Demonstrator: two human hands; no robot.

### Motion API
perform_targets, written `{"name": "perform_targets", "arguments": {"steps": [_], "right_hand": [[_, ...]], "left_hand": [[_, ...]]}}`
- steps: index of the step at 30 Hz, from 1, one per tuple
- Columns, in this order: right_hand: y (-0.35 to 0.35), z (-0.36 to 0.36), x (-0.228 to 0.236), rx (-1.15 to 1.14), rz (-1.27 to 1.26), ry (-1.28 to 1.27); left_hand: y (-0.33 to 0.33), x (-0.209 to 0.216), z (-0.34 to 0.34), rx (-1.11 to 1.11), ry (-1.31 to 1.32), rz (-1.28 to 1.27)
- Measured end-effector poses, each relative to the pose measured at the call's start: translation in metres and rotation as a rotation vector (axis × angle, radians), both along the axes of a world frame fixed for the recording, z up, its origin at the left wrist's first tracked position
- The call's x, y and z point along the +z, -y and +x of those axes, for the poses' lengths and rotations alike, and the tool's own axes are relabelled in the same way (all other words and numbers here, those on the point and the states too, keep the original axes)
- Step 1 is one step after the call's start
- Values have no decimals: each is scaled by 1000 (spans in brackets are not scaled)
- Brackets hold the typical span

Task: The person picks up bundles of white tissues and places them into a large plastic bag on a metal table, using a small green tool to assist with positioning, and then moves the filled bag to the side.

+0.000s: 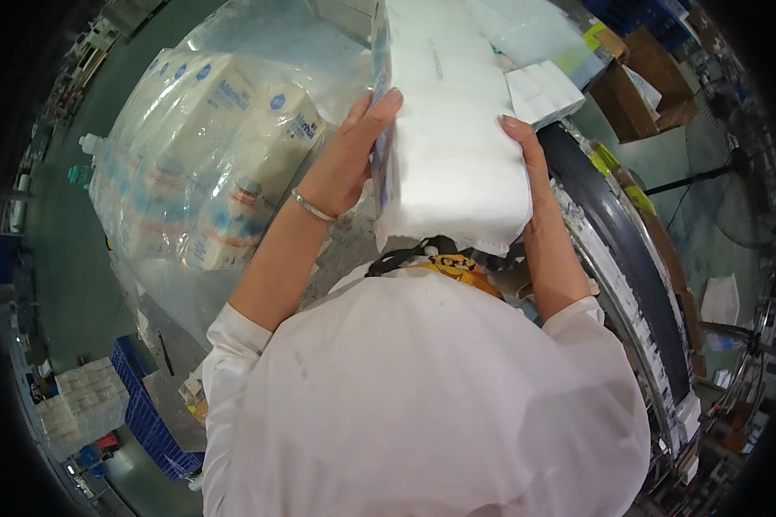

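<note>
Clasping a white paper pack (pixel 453 138) between left hand (pixel 358 148) and right hand (pixel 535 164), equally close to both, with long axis pointing away from the white shirt (pixel 431 388), apparently over the near edge of the grey surface (pixel 341 254).

The long white pack (pixel 453 151) looks soft and puffy, with bits of blue on its left side. It is held up between the left hand (pixel 348 161) and right hand (pixel 536 177).
</note>
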State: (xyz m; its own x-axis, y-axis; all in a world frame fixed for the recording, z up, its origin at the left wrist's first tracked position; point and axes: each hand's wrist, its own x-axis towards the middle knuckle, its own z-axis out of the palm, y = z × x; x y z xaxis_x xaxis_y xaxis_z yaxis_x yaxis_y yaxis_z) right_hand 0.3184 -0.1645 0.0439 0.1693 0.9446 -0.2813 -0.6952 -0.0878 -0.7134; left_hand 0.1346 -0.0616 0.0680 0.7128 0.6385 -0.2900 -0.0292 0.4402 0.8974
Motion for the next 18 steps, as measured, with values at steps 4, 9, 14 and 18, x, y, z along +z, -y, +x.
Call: {"name": "perform_targets", "arguments": {"steps": [4, 9, 14, 18], "right_hand": [[-2, -2, -2, -48, -11, -136], [2, 0, -7, -38, 35, -206], [1, 11, -12, -30, 46, -232], [21, 32, -17, 34, 47, -274]], "left_hand": [[18, 8, -4, 22, -39, 100], [36, 15, -10, -11, -55, 107], [52, 19, -30, 7, -124, 334], [66, 2, -86, 570, -481, 1589]]}}
